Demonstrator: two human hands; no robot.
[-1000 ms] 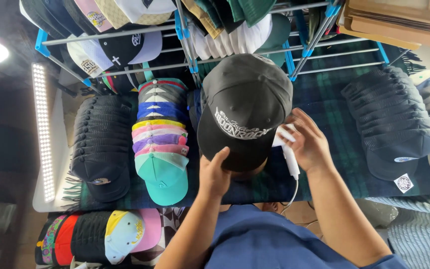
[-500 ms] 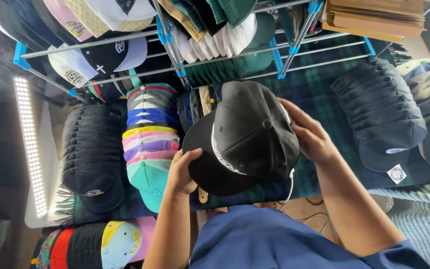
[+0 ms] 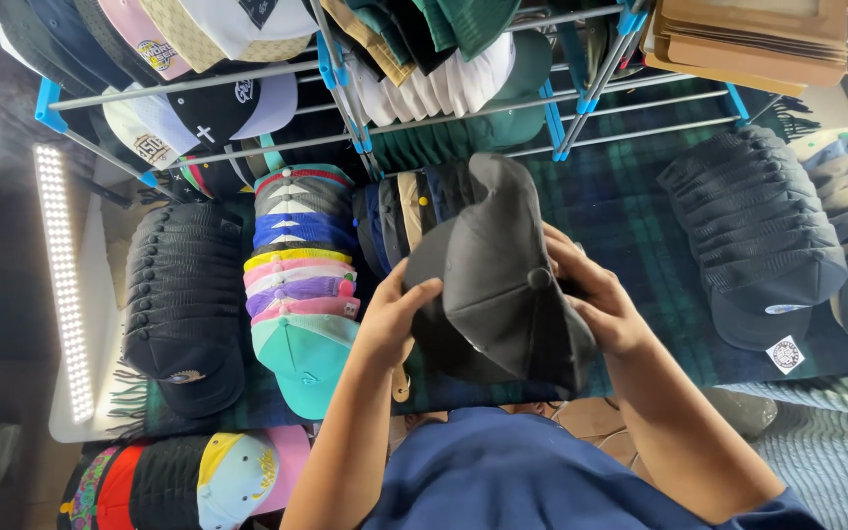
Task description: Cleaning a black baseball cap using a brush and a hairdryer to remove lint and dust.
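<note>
Both hands are clamped on the black cap (image 3: 498, 285), one grip on each side. My left hand (image 3: 397, 319) wraps its fingers over the cap's left edge, thumb tucked underneath. My right hand (image 3: 596, 299) grasps the right side, fingers curled in behind the crown near the top button. From the head view, the cap sits tilted in the air in front of my chest, its top and button facing up at me, above the bench (image 3: 640, 226) with its dark plaid cloth.

Left of my left hand stands a stack of bright caps (image 3: 301, 294) in teal, pink, purple, yellow and blue. Further left lies a row of black caps (image 3: 184, 294), and beside that a white light strip (image 3: 63, 285). Right of my right hand, well apart, another row of dark caps (image 3: 753, 231) leans across the cloth. Behind it all runs a metal rack with blue joints (image 3: 581, 88), hung with more caps. Brown flat boxes (image 3: 753, 34) sit at the top right.
</note>
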